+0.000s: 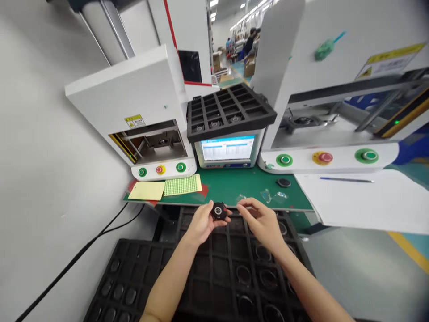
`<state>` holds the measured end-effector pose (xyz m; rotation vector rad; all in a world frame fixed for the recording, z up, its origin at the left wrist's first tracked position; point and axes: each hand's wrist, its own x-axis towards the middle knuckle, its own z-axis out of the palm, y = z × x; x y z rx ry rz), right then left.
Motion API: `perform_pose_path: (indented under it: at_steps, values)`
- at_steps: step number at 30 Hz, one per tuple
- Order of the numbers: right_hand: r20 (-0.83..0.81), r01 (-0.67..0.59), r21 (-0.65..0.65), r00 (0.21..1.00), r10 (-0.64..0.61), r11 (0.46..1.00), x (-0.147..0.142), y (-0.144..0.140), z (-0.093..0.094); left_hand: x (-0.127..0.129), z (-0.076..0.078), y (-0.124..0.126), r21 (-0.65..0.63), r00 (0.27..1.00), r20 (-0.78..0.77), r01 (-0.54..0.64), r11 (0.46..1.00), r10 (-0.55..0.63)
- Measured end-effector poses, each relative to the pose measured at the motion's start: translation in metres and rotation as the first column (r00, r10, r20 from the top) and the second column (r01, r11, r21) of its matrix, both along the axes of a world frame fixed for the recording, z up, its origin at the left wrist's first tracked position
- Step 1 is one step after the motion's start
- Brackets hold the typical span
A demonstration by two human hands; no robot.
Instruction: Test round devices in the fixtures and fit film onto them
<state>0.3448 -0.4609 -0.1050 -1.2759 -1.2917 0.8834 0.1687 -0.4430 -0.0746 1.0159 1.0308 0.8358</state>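
The bench was topped with a green mat (231,185) in a long, brightly lit factory hall, with a white wall on the left and other workers far down the aisle. Two white machines stood on it: a smaller one (134,112) on the left and a wider one (335,89) on the right, each with two green buttons and one red. Between them sat one screen (228,149) with a black compartment tray (231,109) resting on top. Two more black trays lay low in front, one (234,264) under the arms and one (114,286) further left. On the mat lay one yellow sheet (146,191), one sheet of green dots (182,184) and one black disc (283,182); a blue pen (345,180) lay on white paper (368,201). The left hand (201,223) gripped a round black part (219,210) by its fingertips, just above the mat's near edge. The right hand (263,221) hovered just beside it, fingers loosely curled and holding nothing I could make out.
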Motion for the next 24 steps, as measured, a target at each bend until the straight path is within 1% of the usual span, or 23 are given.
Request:
perform_pose_path:
  at_steps: [3, 5, 8, 11, 14, 16, 18, 21, 24]
  values:
    - [-0.102, 0.072, 0.043, 0.992, -0.067, 0.996, -0.009, -0.059, 0.013, 0.013, 0.004, -0.05, -0.057, 0.995, 0.093, -0.019, 0.998, 0.024]
    - [-0.153, 0.129, 0.063, 0.981, -0.118, 0.99, -0.015, -0.087, 0.017, 0.019, 0.003, -0.078, -0.027, 0.99, 0.124, -0.068, 0.997, 0.071]
    - [-0.205, 0.186, 0.108, 0.965, -0.161, 0.977, -0.019, -0.119, 0.017, 0.023, 0.001, -0.11, 0.104, 0.985, 0.113, -0.144, 0.984, 0.132]
    - [-0.229, 0.187, 0.208, 0.964, -0.138, 0.96, -0.017, -0.142, 0.014, 0.021, -0.006, -0.132, 0.256, 0.99, 0.069, -0.135, 0.957, 0.121]
    - [-0.226, 0.165, 0.275, 0.969, -0.104, 0.947, -0.014, -0.158, 0.006, 0.018, -0.015, -0.147, 0.415, 0.994, -0.068, -0.048, 0.908, 0.084]
    - [-0.224, 0.156, 0.278, 0.97, -0.094, 0.948, -0.014, -0.165, -0.002, 0.014, -0.022, -0.152, 0.516, 0.979, -0.189, 0.036, 0.856, 0.073]
    - [-0.203, 0.145, 0.279, 0.975, -0.089, 0.949, -0.014, -0.171, -0.011, 0.011, -0.028, -0.154, 0.593, 0.962, -0.264, 0.103, 0.799, 0.072]
    - [-0.123, 0.102, 0.276, 0.99, -0.07, 0.956, -0.01, -0.175, -0.023, 0.008, -0.035, -0.153, 0.648, 0.95, -0.309, 0.173, 0.741, 0.048]
    - [-0.046, 0.006, 0.277, 0.999, 0.007, 0.961, -0.001, -0.173, -0.028, 0.007, -0.04, -0.15, 0.658, 0.947, -0.322, 0.223, 0.719, 0.001]
